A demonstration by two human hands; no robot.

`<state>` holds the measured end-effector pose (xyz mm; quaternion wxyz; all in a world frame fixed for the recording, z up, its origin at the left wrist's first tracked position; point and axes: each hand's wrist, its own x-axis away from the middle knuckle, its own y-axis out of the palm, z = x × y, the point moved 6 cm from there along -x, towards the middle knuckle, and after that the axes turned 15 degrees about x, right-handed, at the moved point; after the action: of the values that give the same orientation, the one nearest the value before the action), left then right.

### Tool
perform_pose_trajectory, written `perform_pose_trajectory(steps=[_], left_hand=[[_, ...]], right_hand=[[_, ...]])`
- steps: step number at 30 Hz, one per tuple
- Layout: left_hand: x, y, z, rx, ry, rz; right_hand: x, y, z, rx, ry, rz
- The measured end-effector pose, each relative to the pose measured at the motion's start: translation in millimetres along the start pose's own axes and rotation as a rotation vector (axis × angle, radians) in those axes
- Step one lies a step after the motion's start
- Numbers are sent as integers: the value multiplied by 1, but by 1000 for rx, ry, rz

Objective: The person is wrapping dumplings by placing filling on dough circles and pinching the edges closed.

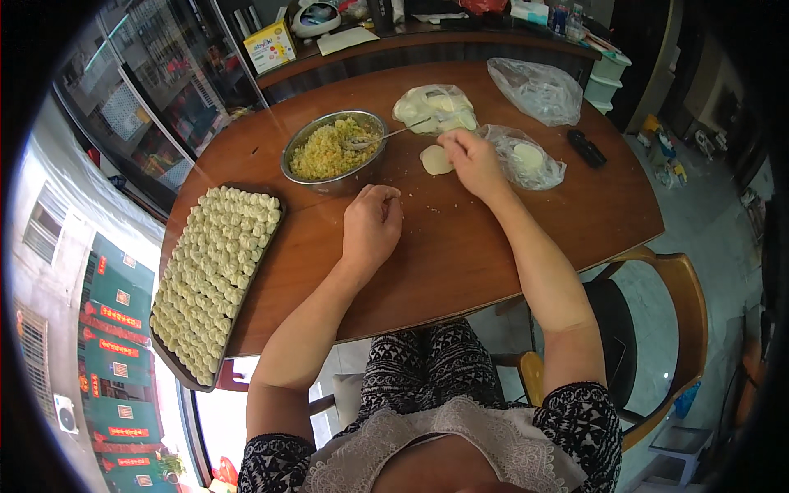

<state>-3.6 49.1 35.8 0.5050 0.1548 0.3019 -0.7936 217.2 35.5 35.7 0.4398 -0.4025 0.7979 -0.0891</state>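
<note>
My right hand (474, 164) is closed in a pinch at the upper edge of a round, pale dough wrapper (436, 161); I cannot tell whether the wrapper is lifted off the table. Lower and to the left, my left hand (373, 223) is curled closed over the tabletop, and what it holds, if anything, is hidden. Beyond it a steel bowl (289, 170) holds crumbly yellow-green filling (329, 152), with a metal spoon (370, 143) resting in it. On the far left, a dark tray (277, 232) bears many rows of small pleated dumplings (215, 275).
Several wrappers lie in a plastic bag (434, 107) behind my right hand. Another bag (549, 174) with a pale round stands to its right, near a black object (586, 149). A crumpled clear bag (538, 89) lies farther back. A wooden chair (686, 312) stands at right.
</note>
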Motion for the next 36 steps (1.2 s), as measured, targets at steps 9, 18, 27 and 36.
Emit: perform_pose_trajectory(steps=[9, 18, 27, 36], left_hand=[[1, 2, 0, -13, 14, -34], [2, 4, -3, -3, 8, -43], [3, 4, -5, 14, 34, -49], [3, 4, -5, 29, 6, -47]], right_hand=[[0, 5, 17, 334, -56, -102], [6, 20, 12, 636, -77, -197], [5, 23, 9, 605, -114, -189], [5, 26, 15, 609, -133, -187]])
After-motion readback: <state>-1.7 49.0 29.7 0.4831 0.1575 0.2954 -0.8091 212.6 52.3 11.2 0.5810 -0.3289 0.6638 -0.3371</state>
